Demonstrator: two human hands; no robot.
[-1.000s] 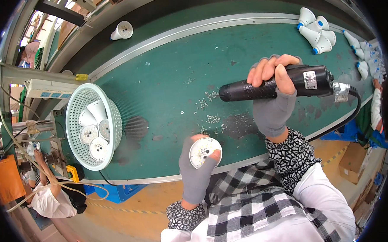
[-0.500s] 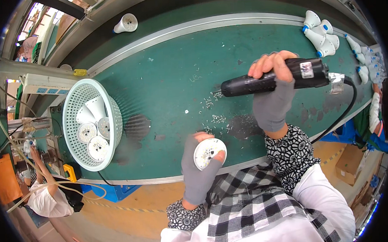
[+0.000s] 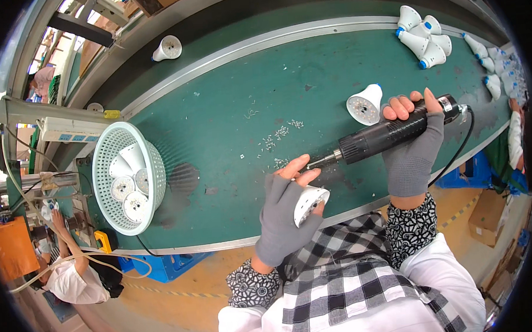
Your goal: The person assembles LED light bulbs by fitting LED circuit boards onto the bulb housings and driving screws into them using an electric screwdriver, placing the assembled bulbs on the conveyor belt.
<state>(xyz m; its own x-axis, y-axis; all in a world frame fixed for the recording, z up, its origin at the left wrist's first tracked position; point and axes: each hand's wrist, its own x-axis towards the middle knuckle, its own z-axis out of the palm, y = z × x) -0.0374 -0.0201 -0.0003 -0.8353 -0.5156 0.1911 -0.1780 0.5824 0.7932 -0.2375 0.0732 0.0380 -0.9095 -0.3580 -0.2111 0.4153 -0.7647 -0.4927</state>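
Observation:
My left hand (image 3: 286,215), in a grey fingerless glove, is closed around a white bulb housing (image 3: 311,204), tilted with its round board face partly turned from view. Its thumb presses the rim, and the index and middle fingertips meet at the tip of the screwdriver. Whether a screw sits between them is too small to tell. In my right hand (image 3: 416,144), gloved alike, a black electric screwdriver (image 3: 375,141) points left and slightly down. Loose small screws (image 3: 276,139) lie scattered beyond my left fingers. Another white bulb housing (image 3: 365,107) rests just beyond the screwdriver.
A pale green basket (image 3: 158,170) with several bulb housings stands at the left. More housings (image 3: 423,37) cluster at the far right of the green bench (image 3: 233,90). One housing (image 3: 169,48) lies beyond the metal rail. A person (image 3: 75,281) works at the lower left.
The screwdriver has swung its tip down and toward me, meeting my left fingertips. My left hand has moved right and tilted its bulb housing. A housing now shows where my right hand was.

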